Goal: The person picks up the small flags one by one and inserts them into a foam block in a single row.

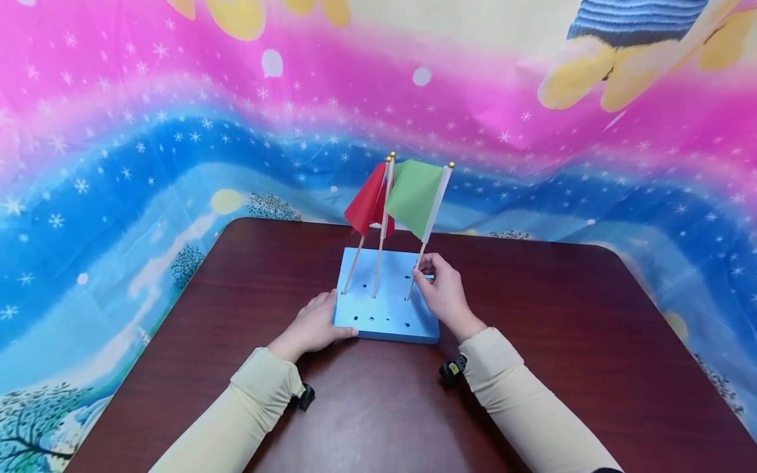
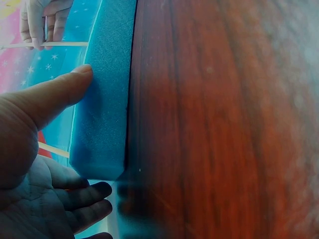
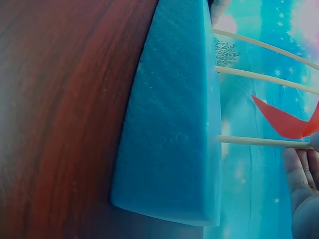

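Observation:
A light blue foam block with small holes lies on the table, and three thin flag sticks stand tilted in it. My right hand pinches the lower stick of the green flag, whose foot meets the block at the right. My left hand is at the block's left front corner. In the left wrist view its thumb touches the block's front face while the other fingers extend beside the left end. Red flag material hangs at the other two sticks, which overlap near their gold tips; I cannot tell which bears it.
Under the block is a dark reddish-brown table with rounded far corners. A colourful printed backdrop with snowflakes hangs behind and beside it. Several holes show along the block's front and right part.

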Demonstrator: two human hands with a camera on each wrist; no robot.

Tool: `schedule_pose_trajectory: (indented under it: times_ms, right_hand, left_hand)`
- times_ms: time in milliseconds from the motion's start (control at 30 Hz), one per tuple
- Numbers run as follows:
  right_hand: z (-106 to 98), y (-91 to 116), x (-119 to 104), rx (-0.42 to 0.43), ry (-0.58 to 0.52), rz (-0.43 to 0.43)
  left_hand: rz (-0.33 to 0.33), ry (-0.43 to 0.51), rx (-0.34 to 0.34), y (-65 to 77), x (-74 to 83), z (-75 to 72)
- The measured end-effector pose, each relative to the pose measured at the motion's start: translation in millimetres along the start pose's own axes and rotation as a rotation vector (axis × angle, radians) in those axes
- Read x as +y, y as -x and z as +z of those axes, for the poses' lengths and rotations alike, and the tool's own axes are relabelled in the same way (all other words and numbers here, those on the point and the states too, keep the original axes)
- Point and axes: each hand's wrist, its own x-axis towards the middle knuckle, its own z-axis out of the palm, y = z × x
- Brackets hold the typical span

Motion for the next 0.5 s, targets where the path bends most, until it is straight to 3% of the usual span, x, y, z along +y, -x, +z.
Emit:
schedule_pose_trajectory:
  times_ms: [500]
  right_hand:
    - [7.4,2.6,5.4,-0.035,0.01,-0.016]
  left_hand:
    - [0.016,0.001,0.001,0.7,0.2,-1.4]
